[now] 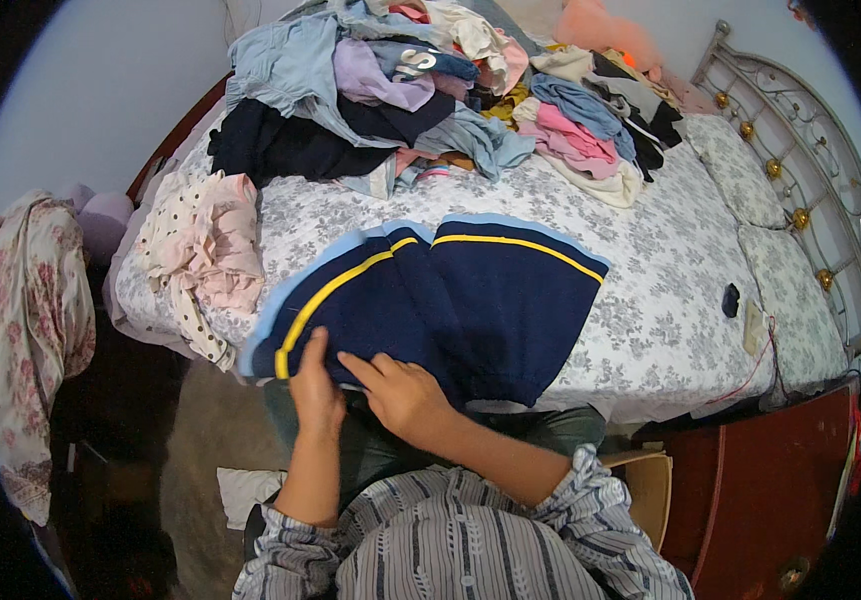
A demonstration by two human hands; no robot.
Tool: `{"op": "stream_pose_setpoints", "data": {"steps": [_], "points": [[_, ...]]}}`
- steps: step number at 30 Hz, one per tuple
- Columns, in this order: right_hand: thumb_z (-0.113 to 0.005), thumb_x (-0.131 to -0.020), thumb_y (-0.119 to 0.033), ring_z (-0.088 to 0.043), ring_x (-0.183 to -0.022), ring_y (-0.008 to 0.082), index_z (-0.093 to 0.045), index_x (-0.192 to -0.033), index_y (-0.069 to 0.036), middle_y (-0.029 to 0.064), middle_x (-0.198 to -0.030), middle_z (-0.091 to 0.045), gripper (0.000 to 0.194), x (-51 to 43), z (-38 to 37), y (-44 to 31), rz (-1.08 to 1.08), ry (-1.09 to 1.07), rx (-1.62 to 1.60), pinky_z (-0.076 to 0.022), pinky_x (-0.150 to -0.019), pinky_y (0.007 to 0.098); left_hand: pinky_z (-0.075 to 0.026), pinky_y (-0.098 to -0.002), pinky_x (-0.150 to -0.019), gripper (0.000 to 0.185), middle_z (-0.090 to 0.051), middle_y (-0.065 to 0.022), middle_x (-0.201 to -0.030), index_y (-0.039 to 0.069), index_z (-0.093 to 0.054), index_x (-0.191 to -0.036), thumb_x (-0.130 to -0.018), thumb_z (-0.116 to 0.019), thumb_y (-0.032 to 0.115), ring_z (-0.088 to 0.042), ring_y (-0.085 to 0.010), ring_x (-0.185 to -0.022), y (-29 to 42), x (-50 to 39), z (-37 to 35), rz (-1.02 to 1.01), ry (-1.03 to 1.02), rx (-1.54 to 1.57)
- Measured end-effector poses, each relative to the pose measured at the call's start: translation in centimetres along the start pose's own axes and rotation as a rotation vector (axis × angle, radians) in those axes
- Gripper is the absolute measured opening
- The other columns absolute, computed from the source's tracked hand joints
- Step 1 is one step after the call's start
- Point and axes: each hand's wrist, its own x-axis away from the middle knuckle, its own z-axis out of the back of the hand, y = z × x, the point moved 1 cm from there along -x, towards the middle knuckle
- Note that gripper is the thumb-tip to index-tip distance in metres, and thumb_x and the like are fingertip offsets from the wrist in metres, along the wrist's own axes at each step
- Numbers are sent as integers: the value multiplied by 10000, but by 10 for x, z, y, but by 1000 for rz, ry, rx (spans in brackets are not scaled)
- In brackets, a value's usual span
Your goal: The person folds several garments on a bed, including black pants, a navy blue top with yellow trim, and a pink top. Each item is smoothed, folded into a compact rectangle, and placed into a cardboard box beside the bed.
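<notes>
A navy blue skirt with a yellow stripe and a light blue hem lies spread on the bed in front of me. Its hem fans toward the far side and the left, while the narrower end points toward me. At its near left edge, my left hand grips the cloth with the thumb on top; the fingers underneath are hidden. Close beside it, my right hand rests at the near edge, index finger extended over the fabric and the others curled. Whether it pinches the cloth is hidden.
A large heap of clothes covers the bed's far side. Folded pink and polka-dot clothing sits at the left. Pillows line the metal headboard at right, near a small black object and a corded socket box.
</notes>
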Motion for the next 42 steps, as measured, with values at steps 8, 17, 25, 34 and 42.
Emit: {"op": "stream_pose_setpoints", "data": {"steps": [8, 17, 25, 34, 42], "points": [[-611, -843, -120, -566, -1012, 273, -647, -1107, -23, 123, -1018, -620, 284, 50, -25, -6, -127, -330, -91, -465, -870, 406, -444, -457, -1022, 427, -599, -159, -1268, -3, -557, -1262, -1025, -454, 337, -582, -308, -1148, 45, 5, 66, -45, 354, 166], [-582, -948, -227, -645, -913, 318, -590, -1107, 41, 225, -1012, -642, 311, 65, -5, 19, -466, -97, -671, -500, -780, 387, -462, -407, -1008, 500, -604, -133, -1256, 14, -549, -1276, -1012, -460, 429, -608, -263, -1110, 42, -9, -25, -317, 6, 258], [-578, -970, -208, -637, -811, 167, -556, -1207, 44, 124, -1036, -669, 346, 105, 9, 71, -850, 57, -817, -495, -725, 282, -53, -587, -1140, 1013, -249, -308, -1520, -22, -283, -1479, -796, -651, 629, -117, -448, -1452, -59, -40, -88, -317, -328, -1395], [-592, -944, -184, -682, -814, 243, -575, -1228, -17, 156, -1102, -671, 330, 24, 76, 174, -625, 306, -248, -535, -785, 343, -295, -574, -1035, 779, -569, -225, -1256, 6, -502, -1328, -769, -743, 491, -502, -401, -1209, -29, -152, -60, -774, -40, -1574], [-617, -921, -312, -487, -1265, 398, -392, -1424, -42, 241, -1467, -384, 613, -85, 60, 247, -706, 132, 247, -430, -1030, 438, -484, -491, -760, 520, -679, -205, -868, 16, -661, -1027, -788, -730, 473, -655, -383, -829, -29, -158, -50, -786, -221, -1491]]}}
